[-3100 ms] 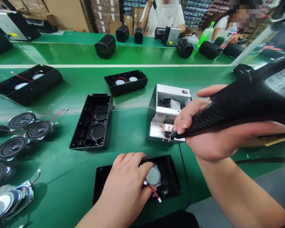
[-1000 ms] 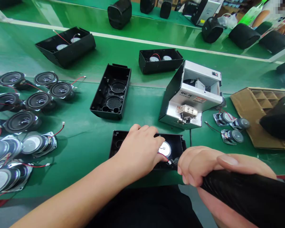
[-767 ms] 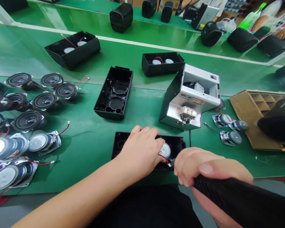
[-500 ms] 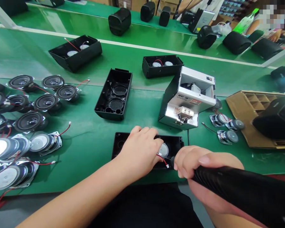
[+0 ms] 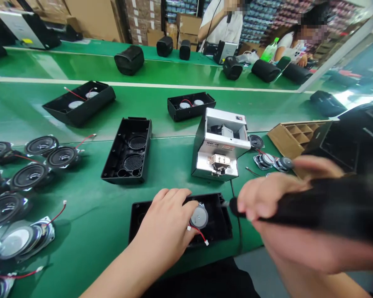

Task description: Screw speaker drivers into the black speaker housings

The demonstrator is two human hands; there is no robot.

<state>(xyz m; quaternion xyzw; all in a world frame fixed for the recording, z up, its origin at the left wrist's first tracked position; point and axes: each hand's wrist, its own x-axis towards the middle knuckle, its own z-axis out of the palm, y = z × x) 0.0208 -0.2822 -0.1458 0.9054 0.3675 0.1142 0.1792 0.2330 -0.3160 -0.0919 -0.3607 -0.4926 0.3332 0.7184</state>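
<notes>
An open black speaker cabinet (image 5: 216, 231) lies in front of me, a round speaker driver (image 5: 199, 216) with a red wire and white plug inside. Across the cabinet's left half rests my left hand (image 5: 169, 221), fingers curled at the far rim and thumb beside the driver; it covers what lies beneath. In my right hand (image 5: 267, 194) is a black electric screwdriver (image 5: 317, 207), tilted almost level and blurred. Its bit points left, at the cabinet's right end. Just behind the cabinet stands a silver screw feeder (image 5: 219, 145).
Loose speaker drivers (image 5: 31, 176) crowd the left side. An empty cabinet (image 5: 127, 153) stands behind my left hand; two fitted ones (image 5: 81, 103) (image 5: 191, 105) lie farther back. A divided carton (image 5: 289, 136) is at right. Two people sit across the bench, near black speakers (image 5: 129, 60).
The view has tilted up and shifted right. The screwdriver's tip has drawn back from beside the driver to the cabinet's right end. My left hand stays on the cabinet.
</notes>
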